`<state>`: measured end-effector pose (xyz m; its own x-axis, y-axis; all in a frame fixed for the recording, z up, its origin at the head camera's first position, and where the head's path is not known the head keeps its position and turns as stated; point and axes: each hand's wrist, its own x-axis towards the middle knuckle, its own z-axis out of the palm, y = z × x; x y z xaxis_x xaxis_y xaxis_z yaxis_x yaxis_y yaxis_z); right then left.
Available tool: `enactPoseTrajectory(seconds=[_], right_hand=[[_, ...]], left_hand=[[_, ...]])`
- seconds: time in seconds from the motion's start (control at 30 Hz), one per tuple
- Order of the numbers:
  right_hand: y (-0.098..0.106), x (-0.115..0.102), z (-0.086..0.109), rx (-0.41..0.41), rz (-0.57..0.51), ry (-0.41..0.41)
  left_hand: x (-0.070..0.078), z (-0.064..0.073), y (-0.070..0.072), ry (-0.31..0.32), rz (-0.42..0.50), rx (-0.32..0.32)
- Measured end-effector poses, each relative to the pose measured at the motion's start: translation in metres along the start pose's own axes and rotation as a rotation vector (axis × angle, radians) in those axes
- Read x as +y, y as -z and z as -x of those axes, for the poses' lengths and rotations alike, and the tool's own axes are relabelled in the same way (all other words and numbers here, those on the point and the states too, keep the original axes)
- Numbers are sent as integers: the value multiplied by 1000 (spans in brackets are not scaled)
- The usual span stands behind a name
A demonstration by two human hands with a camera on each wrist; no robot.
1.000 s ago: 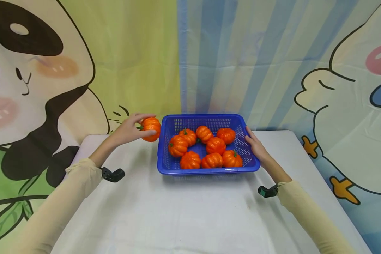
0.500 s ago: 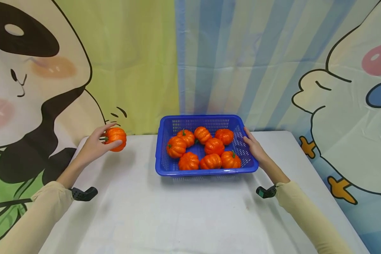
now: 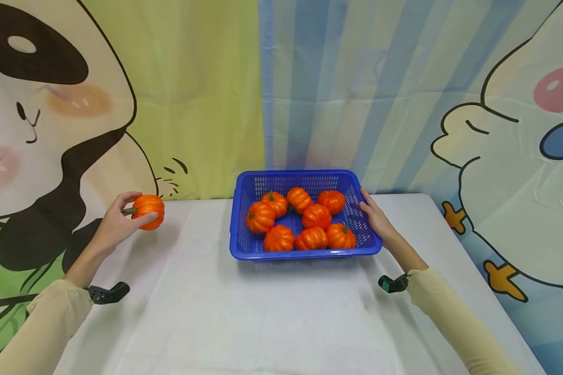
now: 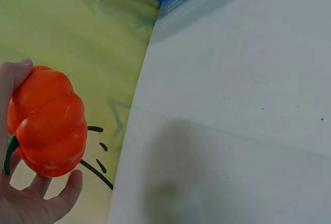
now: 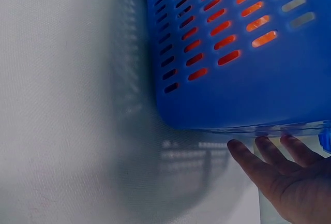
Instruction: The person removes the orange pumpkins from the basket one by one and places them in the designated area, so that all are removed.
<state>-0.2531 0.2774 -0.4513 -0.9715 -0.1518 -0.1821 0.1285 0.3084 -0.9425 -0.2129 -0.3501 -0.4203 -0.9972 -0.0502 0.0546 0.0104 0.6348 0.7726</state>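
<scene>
A small orange pumpkin (image 3: 148,211) with a green stem is gripped in my left hand (image 3: 116,224), held above the left end of the table. The left wrist view shows the pumpkin (image 4: 49,123) between the thumb and the fingers, its stem towards the palm. Several more pumpkins (image 3: 316,216) lie in a blue perforated basket (image 3: 305,255) at the table's middle back. My right hand (image 3: 379,219) rests against the basket's right side. Fairly straight fingers touch the outer wall in the right wrist view, where the right hand's (image 5: 295,177) thumb is hidden.
A white cloth covers the table (image 3: 262,312). Behind it hangs a printed curtain (image 3: 206,104) with cartoon animals, close to the back edge. Each wrist carries a small black device (image 3: 109,293).
My left hand has carried the pumpkin leftward from beside the basket, and lowered it somewhat. My right hand stays at the basket's right side.
</scene>
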Motion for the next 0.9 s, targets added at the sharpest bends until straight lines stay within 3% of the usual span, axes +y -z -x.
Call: enactPoseTrajectory(seconds=[0.1,0.3,0.63,0.9], right_hand=[[0,0,0,-3,-3,4],[1,0,1,-4,-3,4],[0,0,1,-4,1,0],[0,-1,2,-6,-2,-3]], left_hand=[[-4,1,1,40,-2,18],[-11,3,1,52,0,52],[-19,4,0,119,27,55],[-26,1,-5,213,77,80]])
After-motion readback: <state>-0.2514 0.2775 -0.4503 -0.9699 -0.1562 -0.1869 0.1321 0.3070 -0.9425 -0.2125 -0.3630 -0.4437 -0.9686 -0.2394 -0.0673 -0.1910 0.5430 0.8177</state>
